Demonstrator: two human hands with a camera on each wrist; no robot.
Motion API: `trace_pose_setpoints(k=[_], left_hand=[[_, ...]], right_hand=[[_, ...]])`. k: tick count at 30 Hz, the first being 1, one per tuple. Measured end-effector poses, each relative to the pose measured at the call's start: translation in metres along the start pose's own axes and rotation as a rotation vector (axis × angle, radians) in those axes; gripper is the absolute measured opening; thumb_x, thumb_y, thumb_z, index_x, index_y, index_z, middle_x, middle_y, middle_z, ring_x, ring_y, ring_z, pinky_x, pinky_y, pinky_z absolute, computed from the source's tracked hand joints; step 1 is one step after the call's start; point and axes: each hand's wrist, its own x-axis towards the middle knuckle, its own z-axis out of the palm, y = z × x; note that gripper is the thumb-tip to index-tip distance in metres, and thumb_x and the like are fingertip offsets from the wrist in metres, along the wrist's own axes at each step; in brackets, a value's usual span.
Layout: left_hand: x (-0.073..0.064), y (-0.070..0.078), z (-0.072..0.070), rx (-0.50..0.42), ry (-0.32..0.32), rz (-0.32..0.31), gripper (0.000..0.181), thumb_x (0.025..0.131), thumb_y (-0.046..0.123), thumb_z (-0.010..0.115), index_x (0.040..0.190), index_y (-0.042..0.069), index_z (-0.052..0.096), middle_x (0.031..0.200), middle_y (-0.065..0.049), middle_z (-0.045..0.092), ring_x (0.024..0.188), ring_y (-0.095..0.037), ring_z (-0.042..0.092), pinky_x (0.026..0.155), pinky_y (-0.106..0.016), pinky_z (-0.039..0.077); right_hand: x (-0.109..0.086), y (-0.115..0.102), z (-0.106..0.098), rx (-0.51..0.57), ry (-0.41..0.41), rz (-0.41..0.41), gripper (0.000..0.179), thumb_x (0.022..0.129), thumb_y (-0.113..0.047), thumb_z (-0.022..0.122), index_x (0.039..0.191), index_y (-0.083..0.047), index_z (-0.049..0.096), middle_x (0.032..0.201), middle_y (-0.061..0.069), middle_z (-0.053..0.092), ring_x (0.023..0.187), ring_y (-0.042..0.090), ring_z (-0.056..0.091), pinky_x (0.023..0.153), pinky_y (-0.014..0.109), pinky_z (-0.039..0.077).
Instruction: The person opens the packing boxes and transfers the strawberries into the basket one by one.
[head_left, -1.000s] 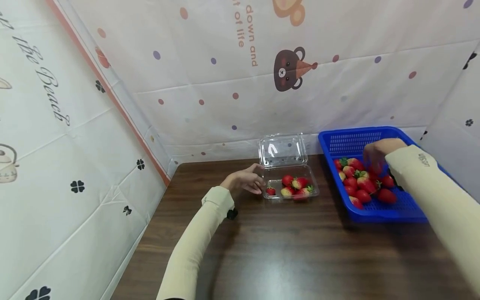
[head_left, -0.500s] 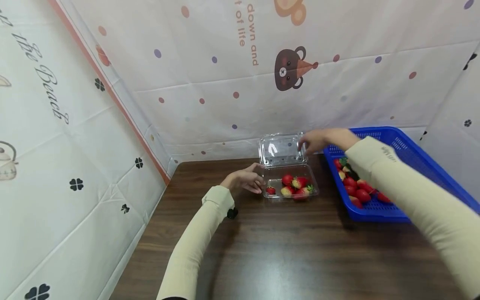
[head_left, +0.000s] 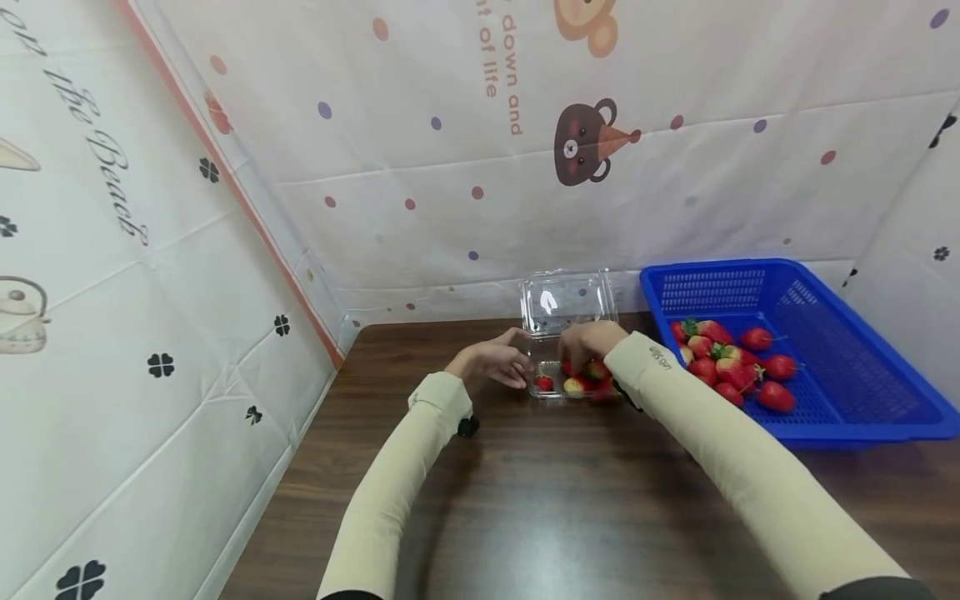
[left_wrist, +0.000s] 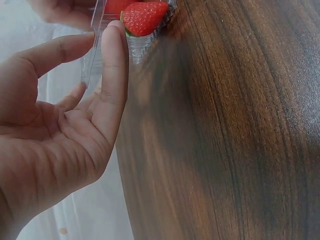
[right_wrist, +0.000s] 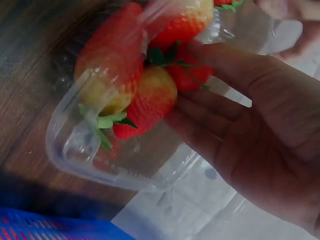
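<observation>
A clear plastic clamshell box (head_left: 536, 350) with several strawberries stands on the table, its lid (head_left: 570, 300) raised against the wall sheet. My left hand (head_left: 491, 362) lies at the box's left side, fingers extended and fingertips right at its plastic edge. Beside those fingertips, one strawberry (left_wrist: 145, 18) sits in the left end of the box. My right hand (head_left: 588, 342) reaches down into the box from the right. In the right wrist view its fingers close around a red strawberry (right_wrist: 187, 75), partly hidden, next to a pale-shouldered strawberry (right_wrist: 155, 97).
To the right stands a blue perforated basket (head_left: 877, 367) with a pile of strawberries (head_left: 731, 367) at its left side. Printed white sheets (head_left: 420, 233) rise behind and at both sides. Dark wood tabletop (head_left: 540, 500) extends in front of the box.
My right hand has left the blue basket, passed left by the raised lid and come down into the clear box. My left hand has stayed at the box's left side.
</observation>
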Motion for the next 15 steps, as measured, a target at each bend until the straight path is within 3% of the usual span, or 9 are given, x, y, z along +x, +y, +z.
trace_pose_setpoints(k=[4,7,9,12,15], left_hand=[[0.002,-0.001,0.001,-0.008,0.003,-0.002,0.069,0.097,-0.004,0.056,0.151,0.024,0.024,0.096,-0.014,0.065,0.071,-0.023,0.068,0.062,-0.027,0.064],[0.004,-0.001,0.000,-0.012,0.008,-0.002,0.070,0.096,-0.004,0.056,0.151,0.024,0.024,0.096,-0.014,0.066,0.070,-0.023,0.068,0.062,-0.027,0.065],[0.004,-0.001,0.000,-0.012,0.007,-0.003,0.071,0.096,-0.004,0.056,0.152,0.024,0.024,0.095,-0.015,0.066,0.070,-0.023,0.068,0.062,-0.028,0.065],[0.004,0.000,-0.001,0.001,0.006,-0.009,0.071,0.096,-0.004,0.056,0.153,0.024,0.023,0.094,-0.014,0.066,0.071,-0.023,0.068,0.062,-0.027,0.065],[0.003,0.002,-0.002,0.024,0.010,-0.017,0.070,0.097,-0.004,0.056,0.152,0.023,0.023,0.092,-0.014,0.065,0.070,-0.023,0.067,0.061,-0.027,0.064]], right_hand=[[0.006,-0.005,0.006,-0.053,0.030,0.002,0.016,0.077,-0.004,0.070,0.091,-0.009,0.076,0.084,-0.001,0.062,0.075,0.014,0.051,0.059,0.020,0.042],[0.007,-0.006,0.006,-0.042,0.027,0.006,0.019,0.077,0.000,0.069,0.092,-0.008,0.077,0.087,0.000,0.066,0.075,0.014,0.052,0.059,0.020,0.045],[0.007,-0.005,0.005,-0.007,0.029,0.007,0.025,0.077,0.002,0.070,0.100,-0.006,0.076,0.094,0.003,0.069,0.080,0.015,0.055,0.064,0.021,0.051],[0.001,-0.002,-0.003,0.127,0.018,-0.012,0.037,0.079,0.001,0.074,0.116,-0.001,0.071,0.109,0.008,0.071,0.093,0.018,0.061,0.080,0.026,0.059],[-0.009,0.003,-0.021,0.202,0.027,-0.069,0.041,0.081,-0.001,0.076,0.120,0.003,0.068,0.117,0.017,0.070,0.103,0.024,0.065,0.091,0.034,0.062]])
